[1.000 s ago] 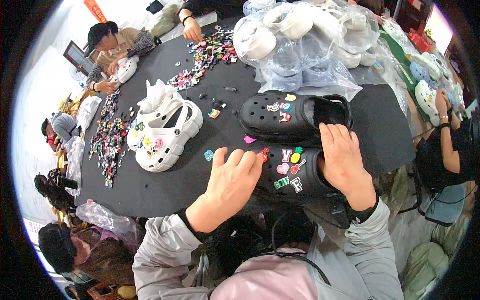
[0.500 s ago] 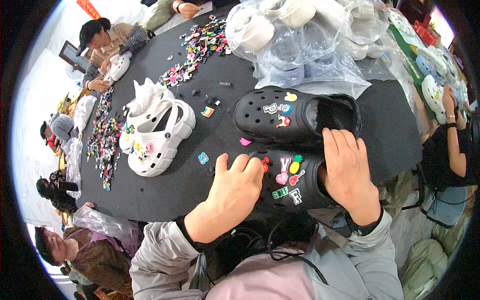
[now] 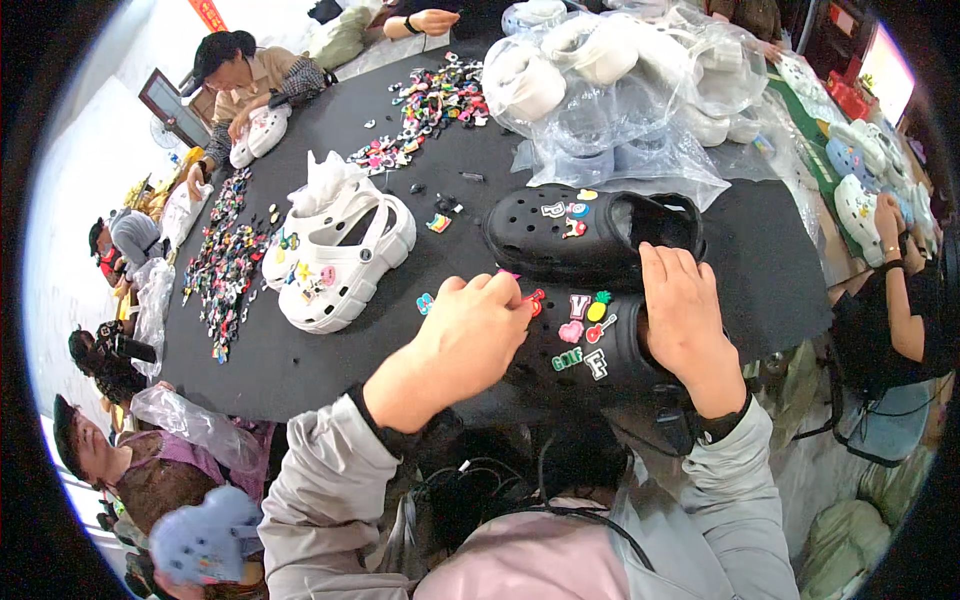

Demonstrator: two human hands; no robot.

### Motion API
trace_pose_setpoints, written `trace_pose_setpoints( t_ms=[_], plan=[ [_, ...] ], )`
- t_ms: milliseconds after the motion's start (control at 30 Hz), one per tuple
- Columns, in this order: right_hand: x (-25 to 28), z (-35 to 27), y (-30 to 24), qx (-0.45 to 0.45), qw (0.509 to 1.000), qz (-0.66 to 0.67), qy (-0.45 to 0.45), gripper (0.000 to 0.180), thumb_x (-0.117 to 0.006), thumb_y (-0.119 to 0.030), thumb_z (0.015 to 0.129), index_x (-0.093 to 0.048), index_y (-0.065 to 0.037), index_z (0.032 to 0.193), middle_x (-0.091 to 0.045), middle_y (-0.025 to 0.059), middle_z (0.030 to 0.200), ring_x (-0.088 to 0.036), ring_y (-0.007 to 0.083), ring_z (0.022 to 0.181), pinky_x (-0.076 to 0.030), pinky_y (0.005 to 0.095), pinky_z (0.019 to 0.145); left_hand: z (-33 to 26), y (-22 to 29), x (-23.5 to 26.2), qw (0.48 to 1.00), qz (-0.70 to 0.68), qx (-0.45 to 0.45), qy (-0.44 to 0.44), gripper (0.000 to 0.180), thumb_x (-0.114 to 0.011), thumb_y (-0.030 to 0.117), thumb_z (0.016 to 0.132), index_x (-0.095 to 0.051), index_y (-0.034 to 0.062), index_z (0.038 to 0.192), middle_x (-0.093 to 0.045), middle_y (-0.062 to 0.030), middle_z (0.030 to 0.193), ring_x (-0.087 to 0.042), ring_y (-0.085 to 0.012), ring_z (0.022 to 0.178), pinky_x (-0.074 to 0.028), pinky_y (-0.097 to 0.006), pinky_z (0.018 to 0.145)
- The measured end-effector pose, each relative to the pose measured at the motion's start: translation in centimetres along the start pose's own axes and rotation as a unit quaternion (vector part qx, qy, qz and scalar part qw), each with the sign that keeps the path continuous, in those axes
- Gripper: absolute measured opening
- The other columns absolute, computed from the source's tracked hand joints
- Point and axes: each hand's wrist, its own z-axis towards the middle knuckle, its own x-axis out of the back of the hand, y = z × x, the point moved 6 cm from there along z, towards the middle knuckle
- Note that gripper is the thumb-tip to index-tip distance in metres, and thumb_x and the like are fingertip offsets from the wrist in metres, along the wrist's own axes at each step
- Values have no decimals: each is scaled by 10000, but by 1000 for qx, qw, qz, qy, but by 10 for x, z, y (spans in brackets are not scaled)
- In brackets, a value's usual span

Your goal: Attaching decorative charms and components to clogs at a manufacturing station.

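Observation:
The near black clog (image 3: 640,365) lies at the table's front edge, with letter, pineapple, heart and guitar shoe charms on its upper. At its toe, my left hand (image 3: 450,345) is closed in a pinch at a small red charm (image 3: 535,301); the fingertips are partly hidden. My right hand (image 3: 690,325) grips the near clog by its foot opening, with the thumb inside and the fingers over the far rim. Just behind lies the other black clog (image 3: 525,240), bearing several charms. A blue charm (image 3: 425,303) rests beside my left hand.
White clogs (image 3: 345,285) with charms stand left of my hands. Piles of loose charms (image 3: 228,270) spread along the left and far table. Bagged pale clogs (image 3: 600,110) fill the far right. Co-workers sit around; one at lower left has a light blue clog (image 3: 205,535).
The view has shifted a little. My left hand has risen slightly at the toe, fingers bent more tightly around the red charm. A light blue clog has come into view at lower left.

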Motion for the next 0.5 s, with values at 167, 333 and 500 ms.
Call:
trace_pose_setpoints(
  t_ms=[167, 333, 500],
  plan=[
    [1, -2, 0, 0, 1000, -4, 3, 493, -559, -40, 758, -522, 33, 1244, -590, 124, 1079, -550, 282, 1030, -429, 422, 840, 25, -10, 2, 999, -22, -39, -4, 128, -677, 200, 790, -692, 73, 795, -633, -107, 752, -640, -321, 744, -510, -428, 678],
    [0, -4, -1, 5, 1000, -2, 8, 491, -563, -45, 761, -519, 34, 1244, -593, 125, 1060, -553, 278, 1020, -433, 422, 836, 49, -28, -1, 983, -142, -4, -116, 195, -721, 212, 758, -676, 48, 855, -664, -128, 765, -656, -296, 737, -511, -391, 661],
    [5, -3, -1, -1, 1000, 8, 13, 479, -567, -56, 765, -525, 38, 1233, -590, 114, 1035, -551, 274, 997, -427, 414, 811, 60, -36, -11, 940, -266, -21, -211, 290, -751, 207, 769, -648, 32, 976, -616, -82, 726, -599, -189, 679, -481, -331, 636]
  ],
)
